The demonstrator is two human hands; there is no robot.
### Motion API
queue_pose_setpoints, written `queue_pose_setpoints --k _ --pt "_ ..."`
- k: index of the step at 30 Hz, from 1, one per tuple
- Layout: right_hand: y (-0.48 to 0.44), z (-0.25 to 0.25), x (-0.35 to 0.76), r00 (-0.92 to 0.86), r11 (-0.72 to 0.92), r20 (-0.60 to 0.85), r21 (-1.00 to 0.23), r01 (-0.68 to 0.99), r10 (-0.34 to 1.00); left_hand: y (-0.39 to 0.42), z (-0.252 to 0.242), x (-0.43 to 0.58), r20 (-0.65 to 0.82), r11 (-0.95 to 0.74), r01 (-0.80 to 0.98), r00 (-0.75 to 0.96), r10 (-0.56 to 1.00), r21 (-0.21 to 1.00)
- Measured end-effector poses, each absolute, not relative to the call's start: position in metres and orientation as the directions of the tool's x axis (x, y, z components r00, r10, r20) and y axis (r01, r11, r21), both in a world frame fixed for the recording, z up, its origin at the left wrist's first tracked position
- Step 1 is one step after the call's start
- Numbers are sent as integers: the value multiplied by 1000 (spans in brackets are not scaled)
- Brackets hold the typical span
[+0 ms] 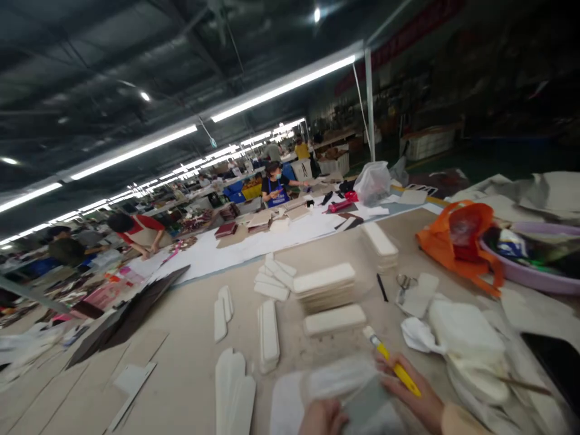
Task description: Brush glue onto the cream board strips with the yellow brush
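Note:
At the bottom edge my right hand (414, 396) is closed round a yellow-handled brush (392, 361) whose pale bristles point up and left. My left hand (322, 417) shows only in part at the frame's bottom; it rests on a grey card piece (369, 408), blurred by motion, and its fingers cannot be made out. A pale rounded strip (338, 376) lies just above the card. Stacks of cream rounded-end pieces (324, 287) stand a little farther out on the beige table (181, 362).
Scissors (403, 283) and a black pen (382, 287) lie by the stacks. An orange bag (457, 241) and a purple basin (530, 266) sit at the right. Dark boards (131, 314) lie at the left. Other people work at tables behind.

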State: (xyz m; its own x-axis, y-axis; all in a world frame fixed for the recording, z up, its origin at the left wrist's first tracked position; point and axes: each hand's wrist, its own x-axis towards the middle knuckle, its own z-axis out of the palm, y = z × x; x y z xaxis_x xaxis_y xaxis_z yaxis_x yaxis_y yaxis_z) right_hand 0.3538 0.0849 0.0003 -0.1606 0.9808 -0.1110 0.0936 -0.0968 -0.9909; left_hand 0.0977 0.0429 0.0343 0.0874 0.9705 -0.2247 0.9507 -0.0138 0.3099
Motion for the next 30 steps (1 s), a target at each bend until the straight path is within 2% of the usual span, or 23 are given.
queue_pose_setpoints --k 2,3,5,7,12,15,18,20,26,30 --pt "83 5 359 -215 -68 -84 -995 79 973 45 27 116 -361 -61 907 227 905 417" --pt "82 5 362 -220 -59 -82 -992 110 972 46 24 120 -382 -76 853 309 871 517" --pt "78 0 371 -201 -59 -95 -982 177 975 46 23 121 -399 -9 758 354 846 652" --pt "73 -10 378 -166 -73 -112 -973 220 980 42 20 112 -445 130 660 336 830 740" --pt "68 -34 383 -95 -80 -108 -961 265 990 25 -2 80 -625 563 303 178 760 769" --pt "75 -39 374 -78 -74 -101 -953 293 992 25 -19 67 -665 662 123 -21 747 740" --pt "86 -41 362 -84 -48 -81 -940 339 993 39 -34 57 -636 677 187 -235 735 712" --pt "94 -44 353 -69 -45 -76 -927 373 995 52 -42 50 -602 676 247 -314 734 694" --pt "110 -59 333 41 -81 -70 -864 497 997 78 -60 40 -479 639 432 -429 766 637" --pt "117 -64 327 70 -73 -40 -806 587 997 82 -68 41 -466 634 500 -429 773 591"
